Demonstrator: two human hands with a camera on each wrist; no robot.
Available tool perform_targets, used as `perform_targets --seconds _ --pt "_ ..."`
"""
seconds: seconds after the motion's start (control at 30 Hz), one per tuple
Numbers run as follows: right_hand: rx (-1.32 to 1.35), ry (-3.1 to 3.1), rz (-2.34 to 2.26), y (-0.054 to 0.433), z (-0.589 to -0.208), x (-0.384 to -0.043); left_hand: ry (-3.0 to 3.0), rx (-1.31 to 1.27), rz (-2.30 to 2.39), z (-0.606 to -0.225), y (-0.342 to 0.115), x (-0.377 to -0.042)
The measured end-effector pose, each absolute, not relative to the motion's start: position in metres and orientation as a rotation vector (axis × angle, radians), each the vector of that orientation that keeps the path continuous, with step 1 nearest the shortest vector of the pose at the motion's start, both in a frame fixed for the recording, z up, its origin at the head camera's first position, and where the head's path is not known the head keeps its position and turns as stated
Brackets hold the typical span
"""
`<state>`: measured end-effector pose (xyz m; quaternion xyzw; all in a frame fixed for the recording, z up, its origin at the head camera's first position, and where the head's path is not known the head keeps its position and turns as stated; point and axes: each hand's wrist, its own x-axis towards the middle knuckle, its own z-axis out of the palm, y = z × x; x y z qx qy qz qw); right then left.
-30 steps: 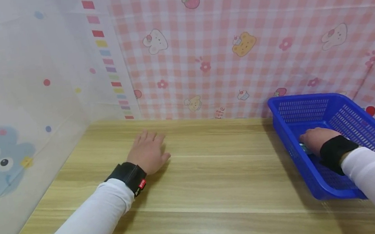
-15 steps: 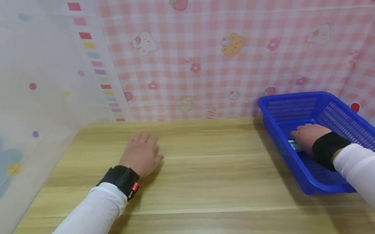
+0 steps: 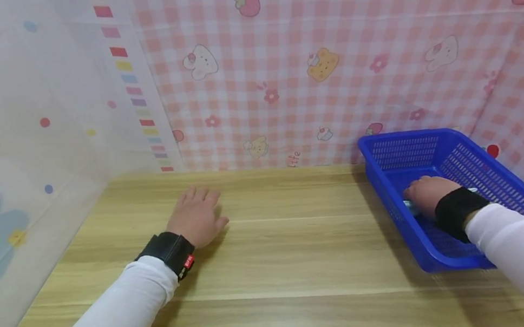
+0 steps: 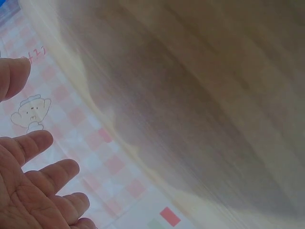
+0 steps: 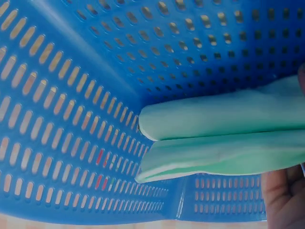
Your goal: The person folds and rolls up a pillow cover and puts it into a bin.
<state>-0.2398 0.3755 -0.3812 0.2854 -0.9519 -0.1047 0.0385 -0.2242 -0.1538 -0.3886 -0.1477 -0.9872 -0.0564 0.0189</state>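
Note:
In the head view my right hand (image 3: 430, 196) reaches down inside the blue plastic basket (image 3: 433, 260). It holds a folded pale green cloth (image 5: 224, 114), which lies in two thick layers across the right wrist view. Fingers (image 5: 279, 195) show below the cloth, with another fingertip at the right edge above it; the rest of the grip is out of frame. Only small pale bits of the cloth show beside the hand in the head view. My left hand (image 3: 196, 218) is over the wooden table at the left, fingers spread and straight, holding nothing.
The basket has slotted walls and stands at the right of the wooden table (image 3: 283, 259), near the back. A pink checked sheet (image 3: 279, 63) hangs behind the table. A white printed sheet (image 3: 14, 106) covers the left side.
The head view has turned slightly right, so everything sits further left. My right hand stays in the basket, and a pale bit of cloth now shows beyond its wrist. The left hand stays put.

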Motion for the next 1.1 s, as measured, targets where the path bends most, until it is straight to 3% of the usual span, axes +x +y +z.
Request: perform_targets --seconds 0.53,1.1 --pt "0.954 -2.916 -0.31 0.37 -0.386 -0.248 -3.077 -0.446 -0.205 -0.392 -0.157 -0.225" --pt "0.854 -3.026 -0.225 0.364 -0.376 -0.242 -3.064 -0.478 -0.178 -0.393 -0.158 -0.229"
